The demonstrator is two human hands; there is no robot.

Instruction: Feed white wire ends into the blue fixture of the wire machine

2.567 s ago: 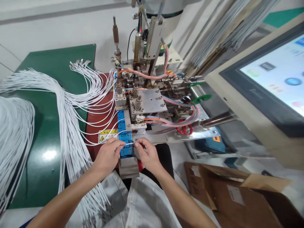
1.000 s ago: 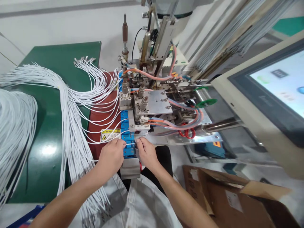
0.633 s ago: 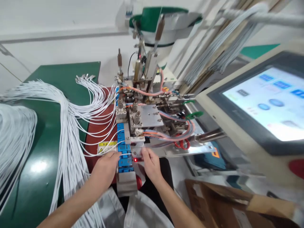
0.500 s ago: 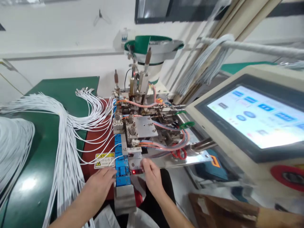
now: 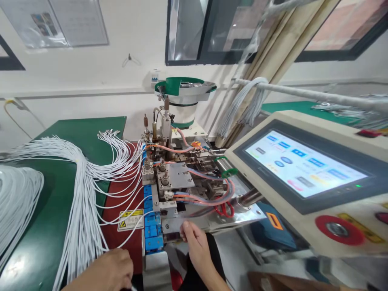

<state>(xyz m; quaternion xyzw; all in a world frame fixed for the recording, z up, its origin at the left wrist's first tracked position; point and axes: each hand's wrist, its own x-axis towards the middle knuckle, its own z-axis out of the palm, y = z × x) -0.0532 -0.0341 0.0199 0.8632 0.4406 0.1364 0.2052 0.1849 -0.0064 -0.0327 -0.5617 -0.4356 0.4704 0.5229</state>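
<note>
My left hand (image 5: 113, 266) is closed low over the hanging end of the white cable bundle (image 5: 79, 202). A short white cable end (image 5: 133, 287) shows below its fingertips. My right hand (image 5: 195, 242) is curled shut beside the front metal plate (image 5: 178, 224) of the machine; what its fingers hold, if anything, is hidden. Between the hands runs a row of blue fixture blocks (image 5: 153, 243) on a metal rail (image 5: 157, 268). Several white cables from the bundle reach into the blocks farther back, while the nearest blocks have no cable in them.
A touchscreen panel (image 5: 303, 165) with a red button (image 5: 339, 229) stands at right. Behind the machine is a green-rimmed feeder bowl (image 5: 184, 91). A coiled cable bundle (image 5: 20, 206) lies on the green table (image 5: 50, 242). A warning label (image 5: 131, 220) is on the red surface.
My left hand has moved from the blue blocks down and left to the cable bundle. My right hand stays beside the metal plate. The view has tilted upward.
</note>
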